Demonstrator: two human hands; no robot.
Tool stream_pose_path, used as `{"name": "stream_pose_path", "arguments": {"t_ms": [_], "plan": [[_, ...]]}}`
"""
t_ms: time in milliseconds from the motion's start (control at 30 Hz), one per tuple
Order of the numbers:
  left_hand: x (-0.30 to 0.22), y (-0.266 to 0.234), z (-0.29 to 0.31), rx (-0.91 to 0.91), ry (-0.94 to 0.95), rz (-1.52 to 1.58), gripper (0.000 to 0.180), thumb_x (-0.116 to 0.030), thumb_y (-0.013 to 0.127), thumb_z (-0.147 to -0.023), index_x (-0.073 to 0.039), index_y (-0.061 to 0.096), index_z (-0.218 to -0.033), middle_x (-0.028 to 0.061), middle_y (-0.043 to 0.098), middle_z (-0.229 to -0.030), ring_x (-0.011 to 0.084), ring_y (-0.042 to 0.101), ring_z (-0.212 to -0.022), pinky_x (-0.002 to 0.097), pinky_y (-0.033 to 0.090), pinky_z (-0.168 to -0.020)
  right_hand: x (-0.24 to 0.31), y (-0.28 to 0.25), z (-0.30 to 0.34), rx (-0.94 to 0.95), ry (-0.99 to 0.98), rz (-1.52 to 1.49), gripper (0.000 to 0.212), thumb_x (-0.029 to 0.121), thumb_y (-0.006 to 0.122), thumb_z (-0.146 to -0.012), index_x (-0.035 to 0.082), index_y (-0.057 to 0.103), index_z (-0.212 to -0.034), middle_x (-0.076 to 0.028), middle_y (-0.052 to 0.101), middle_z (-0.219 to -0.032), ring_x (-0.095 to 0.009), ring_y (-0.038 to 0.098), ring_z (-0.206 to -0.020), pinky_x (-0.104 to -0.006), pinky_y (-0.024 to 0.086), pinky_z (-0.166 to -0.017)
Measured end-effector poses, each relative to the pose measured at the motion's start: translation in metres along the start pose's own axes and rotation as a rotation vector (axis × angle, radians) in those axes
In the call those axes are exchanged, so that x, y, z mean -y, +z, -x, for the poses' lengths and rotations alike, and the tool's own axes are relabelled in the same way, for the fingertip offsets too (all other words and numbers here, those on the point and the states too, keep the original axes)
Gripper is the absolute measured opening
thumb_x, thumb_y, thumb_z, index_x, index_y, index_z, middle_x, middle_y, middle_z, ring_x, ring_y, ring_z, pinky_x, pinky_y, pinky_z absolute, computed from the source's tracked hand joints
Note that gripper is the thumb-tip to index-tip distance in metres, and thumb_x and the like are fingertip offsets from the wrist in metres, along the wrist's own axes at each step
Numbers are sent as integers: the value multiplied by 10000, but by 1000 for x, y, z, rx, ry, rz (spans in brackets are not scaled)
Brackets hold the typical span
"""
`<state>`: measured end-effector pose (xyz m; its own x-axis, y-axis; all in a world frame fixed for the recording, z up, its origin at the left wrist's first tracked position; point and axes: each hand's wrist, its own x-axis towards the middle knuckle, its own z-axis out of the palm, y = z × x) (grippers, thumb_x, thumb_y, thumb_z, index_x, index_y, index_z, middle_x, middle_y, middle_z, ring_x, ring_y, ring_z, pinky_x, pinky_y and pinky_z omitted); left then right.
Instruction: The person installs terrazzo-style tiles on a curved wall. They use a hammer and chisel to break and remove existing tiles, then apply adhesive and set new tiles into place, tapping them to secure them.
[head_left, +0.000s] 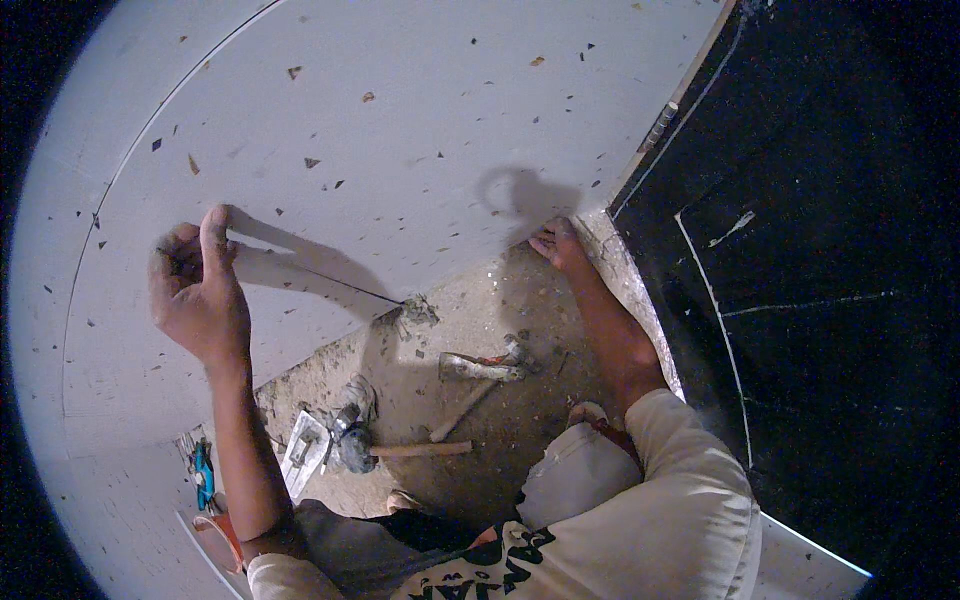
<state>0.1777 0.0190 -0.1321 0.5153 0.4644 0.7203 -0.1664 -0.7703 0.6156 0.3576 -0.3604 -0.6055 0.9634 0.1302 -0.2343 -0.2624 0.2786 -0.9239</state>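
My left hand (205,290) is raised in front of a large pale slab (370,140) flecked with dark and brown chips. Its fingers curl in, the thumb stands up, and what lies between them, if anything, is hidden. A thin dark joint line runs from near this hand down to a clump of mortar (418,310) at the slab's foot. Farther right, my right hand (555,243) is at the slab's lower edge, close to the corner. Its visible fingers are slightly apart, with nothing seen in them. Both hands cast shadows on the slab.
On the gritty floor (500,415) lie a hammer (465,408), another wooden handle (420,450), a whitish trowel (305,452) and turquoise-handled pliers (204,478). An orange-rimmed container (222,540) stands at lower left. A dark wall (800,260) rises at the right.
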Motion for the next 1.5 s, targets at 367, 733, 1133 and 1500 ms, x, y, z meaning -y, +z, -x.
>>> {"name": "stream_pose_path", "arguments": {"t_ms": [367, 733, 1133, 1500], "plan": [[-3, -12, -1, -26, 28, -117, 223, -186, 781, -854, -12, 642, -830, 38, 651, -673, 82, 609, -610, 216, 478, -580, -3, 28, -24, -106, 320, -411, 392, 381, 413, -1011, 63, 459, -1234, -148, 504, -1176, -364, 539, -1102, -551, 519, -953], [-41, 2, -16, -240, 632, -280, 415, -119, 806, -800, -46, 645, -1176, 133, 627, -1162, 247, 610, -1028, 344, 537, -798, -19, -21, -45, -117, 269, -455, 583, 522, 440, -988, 115, 380, -1401, -216, 492, -1286, -424, 539, -1138, -616, 505, -925], [-35, 0, -20, -225, 726, -534, 619, -137, 816, -764, -78, 583, -1334, 97, 517, -1316, 238, 511, -1057, 342, 435, -827, -22, 23, -36, -95, 310, -378, 813, 643, 503, -905, -13, 391, -1372, -265, 523, -1206, -442, 589, -1011, -518, 549, -884], [-44, 9, -16, -270, 634, -320, 630, -126, 808, -769, -29, 549, -1335, 168, 520, -1282, 293, 523, -1087, 390, 449, -933, -13, -49, -54, -103, 259, -141, 550, 427, 425, -966, -54, 462, -1230, -289, 533, -1202, -420, 561, -1106, -532, 500, -976]]}}
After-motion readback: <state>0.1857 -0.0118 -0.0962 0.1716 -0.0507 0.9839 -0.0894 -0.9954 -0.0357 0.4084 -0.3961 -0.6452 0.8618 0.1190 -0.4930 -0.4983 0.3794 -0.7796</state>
